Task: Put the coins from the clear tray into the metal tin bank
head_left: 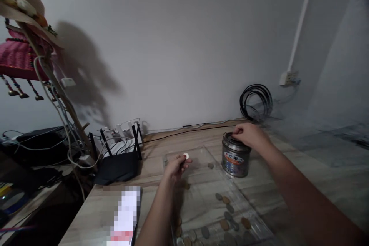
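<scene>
My left hand (pixel 177 167) is closed in a pinch on a pale, shiny coin (pixel 186 156), held above the far end of a clear plastic tray (pixel 205 153). Below and nearer to me, several silver and brass-coloured coins (pixel 224 224) lie scattered in the tray. Just right of the tray stands a round metal tin (pixel 235 161) with a printed label, upright on the table. On top of its lid my right hand (pixel 247 134) rests with fingertips pressed together; whatever they hold, if anything, is hidden.
A black router (pixel 118 167) with upright antennas and a white cluster of plugs (pixel 122 138) sit at the left back. A phone-like slab with a blurred screen (pixel 125 215) lies at the front left. Coiled black cable (pixel 256 102) leans on the wall; a hat (pixel 21 2) hangs upper left.
</scene>
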A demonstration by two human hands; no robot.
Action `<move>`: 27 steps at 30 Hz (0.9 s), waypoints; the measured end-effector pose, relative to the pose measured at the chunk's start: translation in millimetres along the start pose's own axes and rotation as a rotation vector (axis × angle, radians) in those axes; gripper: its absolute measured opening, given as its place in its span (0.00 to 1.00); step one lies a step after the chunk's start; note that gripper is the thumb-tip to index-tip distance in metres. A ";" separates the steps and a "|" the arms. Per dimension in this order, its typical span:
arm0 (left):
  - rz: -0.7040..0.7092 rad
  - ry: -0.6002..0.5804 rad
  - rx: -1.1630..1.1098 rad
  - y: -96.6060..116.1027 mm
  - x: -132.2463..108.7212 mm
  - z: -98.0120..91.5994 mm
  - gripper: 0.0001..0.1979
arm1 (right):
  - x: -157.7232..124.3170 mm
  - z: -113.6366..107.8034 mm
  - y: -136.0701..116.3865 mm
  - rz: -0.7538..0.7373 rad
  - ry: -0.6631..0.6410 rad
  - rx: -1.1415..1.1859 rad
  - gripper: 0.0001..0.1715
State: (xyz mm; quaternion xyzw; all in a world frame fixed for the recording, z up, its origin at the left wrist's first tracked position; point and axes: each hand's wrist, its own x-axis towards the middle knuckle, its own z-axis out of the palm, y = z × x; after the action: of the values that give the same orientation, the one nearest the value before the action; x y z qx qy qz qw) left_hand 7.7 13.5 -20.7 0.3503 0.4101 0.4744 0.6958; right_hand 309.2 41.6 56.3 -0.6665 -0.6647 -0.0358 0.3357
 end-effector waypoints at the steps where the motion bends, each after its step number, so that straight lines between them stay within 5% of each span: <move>1: 0.001 -0.009 0.008 -0.1 -0.3 0.1 0.03 | -1.4 0.1 -2.0 0.028 -0.030 -0.017 0.04; 4: -0.017 -0.001 0.006 -0.1 -0.2 0.5 0.03 | -11.7 0.3 -17.3 0.064 -0.007 -0.091 0.06; 7: -0.038 0.010 0.006 0.4 -0.3 1.0 0.03 | -31.6 14.1 -47.6 -0.112 0.117 -0.007 0.14; 12: -0.062 -0.106 0.054 -0.9 -4.6 3.0 0.04 | -65.7 65.2 -108.5 -0.328 -0.330 0.248 0.19; 16: -0.140 -0.138 0.047 -2.1 -7.5 3.7 0.04 | -67.1 75.5 -126.7 -0.397 -0.406 0.221 0.13; 20: -0.170 -0.059 -0.081 -1.8 -3.9 1.7 0.08 | -47.2 38.9 -96.8 -0.381 -0.128 0.211 0.13; 23: -0.179 -0.002 -0.147 -1.8 0.0 0.2 0.08 | -27.3 7.3 -52.7 -0.178 0.124 0.072 0.12; 27: -0.169 0.012 -0.188 -2.6 0.6 0.1 0.10 | -7.8 -4.4 -5.1 -0.019 0.016 -0.040 0.11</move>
State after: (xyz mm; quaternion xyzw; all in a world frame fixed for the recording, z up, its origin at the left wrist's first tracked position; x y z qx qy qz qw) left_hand 9.0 13.3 -23.1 0.2449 0.3959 0.4525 0.7606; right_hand 305.5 32.2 57.9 -0.6664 -0.6674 -0.0574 0.3274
